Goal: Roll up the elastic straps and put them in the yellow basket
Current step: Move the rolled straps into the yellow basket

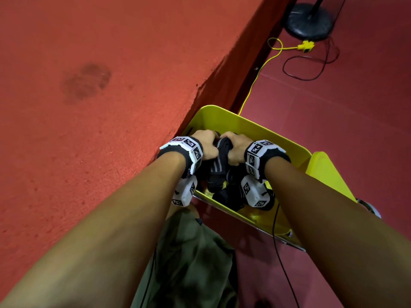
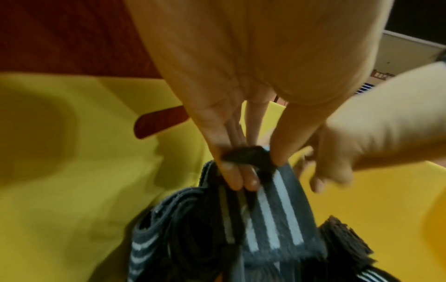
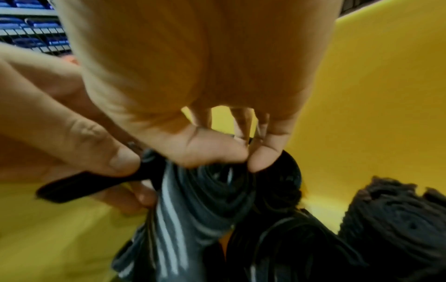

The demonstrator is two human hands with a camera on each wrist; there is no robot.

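Both hands, left hand [image 1: 205, 144] and right hand [image 1: 236, 150], pinch one striped strap [image 1: 222, 152] over the yellow basket [image 1: 244, 127]; several rolled straps [image 1: 231, 195] already lie inside, this one apparently unfinished.

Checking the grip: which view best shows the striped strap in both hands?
Left wrist: striped strap fills it, stripes clear, pinched by left hand. Right wrist shows its rolled end; head shows it small between hands.
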